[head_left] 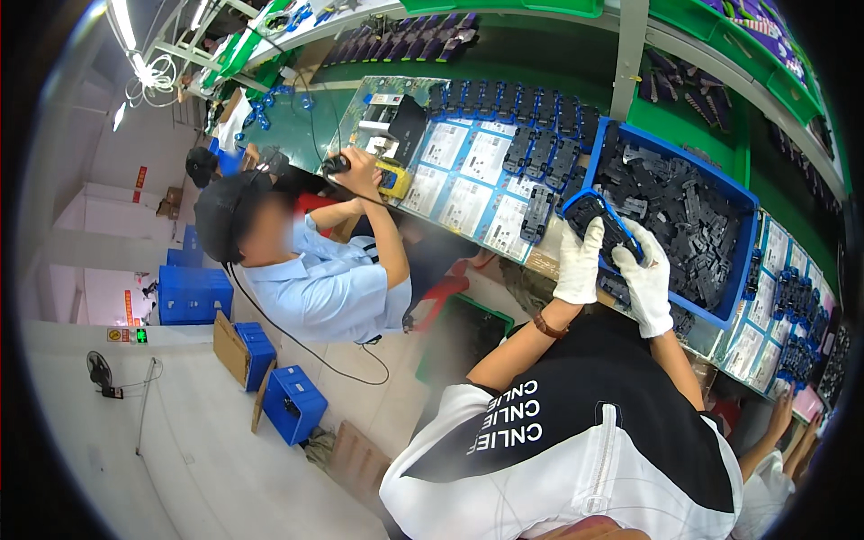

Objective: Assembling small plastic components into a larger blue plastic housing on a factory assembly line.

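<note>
Both my hands wear white knitted gloves. Between them is a black plastic part with a blue rim [589, 209], shaped like a toy car body, held just over the near left edge of a blue bin [743, 261]. My left hand [579, 261] grips its near left side, fingers closed on it. On its right side, the thumb and fingers of my right hand [646, 281] are closed too. Inside the bin lie many loose black plastic pieces [688, 216]. Part of the held piece's underside is hidden by my gloves.
Rows of blue and black parts [513, 102] stand on the bench left of the bin, beside printed sheets [463, 205]. More parts [796, 301] lie to the right. A co-worker in a light blue shirt [315, 292] sits left, holding a black tool [337, 165]. Blue crates [295, 403] stand behind.
</note>
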Action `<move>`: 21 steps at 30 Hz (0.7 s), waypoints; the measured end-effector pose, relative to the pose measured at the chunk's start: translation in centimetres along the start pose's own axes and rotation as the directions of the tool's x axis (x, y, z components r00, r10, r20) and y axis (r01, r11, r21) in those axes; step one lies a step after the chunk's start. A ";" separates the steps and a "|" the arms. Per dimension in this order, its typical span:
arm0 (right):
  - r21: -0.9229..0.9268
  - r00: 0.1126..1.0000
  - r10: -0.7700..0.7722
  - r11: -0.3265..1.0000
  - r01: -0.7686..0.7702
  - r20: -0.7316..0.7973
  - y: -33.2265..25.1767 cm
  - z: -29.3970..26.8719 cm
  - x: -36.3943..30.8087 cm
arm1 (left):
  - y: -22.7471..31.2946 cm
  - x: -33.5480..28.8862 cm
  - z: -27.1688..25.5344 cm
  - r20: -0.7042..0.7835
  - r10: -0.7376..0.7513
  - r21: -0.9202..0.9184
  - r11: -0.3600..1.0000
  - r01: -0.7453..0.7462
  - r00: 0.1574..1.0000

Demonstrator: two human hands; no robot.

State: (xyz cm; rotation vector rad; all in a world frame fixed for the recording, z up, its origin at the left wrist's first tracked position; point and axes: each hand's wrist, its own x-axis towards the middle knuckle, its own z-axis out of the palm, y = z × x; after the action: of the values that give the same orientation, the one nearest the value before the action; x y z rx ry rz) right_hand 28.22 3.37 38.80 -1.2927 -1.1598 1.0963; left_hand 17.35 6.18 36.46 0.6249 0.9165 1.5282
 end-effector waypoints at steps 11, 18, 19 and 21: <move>0.168 0.991 0.135 0.976 -0.137 0.025 -2.0 1.4 -0.5 | 0.7 0.1 -0.9 0.023 -0.054 -0.074 0.996 0.055 0.998; -0.064 0.999 -0.003 0.998 -0.001 -0.052 1.4 0.7 -0.2 | 0.6 -0.5 -1.6 0.123 -0.148 0.193 0.973 0.123 0.981; -0.044 1.000 -0.001 0.999 0.000 -0.022 2.3 0.4 -0.2 | 0.6 -0.4 -1.7 0.093 -0.085 0.245 0.968 0.060 0.992; -0.137 1.000 -0.013 0.991 0.015 0.014 1.8 -0.7 -0.7 | -0.2 2.1 -4.4 -0.143 -0.070 0.300 0.948 0.110 0.987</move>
State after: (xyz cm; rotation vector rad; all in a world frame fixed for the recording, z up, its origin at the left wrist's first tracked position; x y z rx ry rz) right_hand 28.97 2.61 37.04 -1.3821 -1.2704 1.0307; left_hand 13.52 7.38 33.64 0.6995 1.2819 1.3672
